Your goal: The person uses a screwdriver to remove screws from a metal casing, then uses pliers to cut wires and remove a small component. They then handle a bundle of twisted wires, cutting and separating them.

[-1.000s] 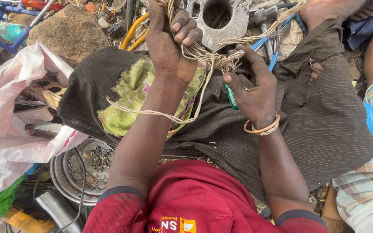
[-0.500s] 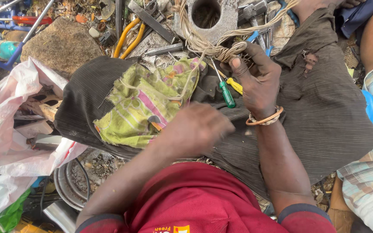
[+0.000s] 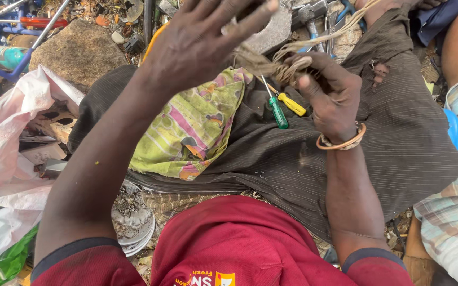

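My right hand (image 3: 328, 95) is closed around a bundle of tan wire strands (image 3: 282, 62) that run up and to the right across my lap. My left hand (image 3: 202, 39) is raised high toward the camera, fingers spread, with nothing visibly in it. On my dark striped trousers (image 3: 388, 143) lie a green-handled screwdriver (image 3: 278, 112) and a yellow-handled one (image 3: 291, 105), just left of my right hand. A green and pink patterned cloth (image 3: 197, 127) is spread over my left thigh. A band of wire rings my right wrist.
A white plastic bag (image 3: 11, 132) with scrap sits at the left, a flat stone (image 3: 75, 53) behind it. Metal discs (image 3: 131, 217) lie by my left knee. Scrap metal and tools crowd the top. Another person's leg in checked cloth (image 3: 457, 212) is at the right.
My left hand dropped from the wire bundle to my lap, then rose toward the camera with fingers spread. My right hand has kept its grip on the wire strands.
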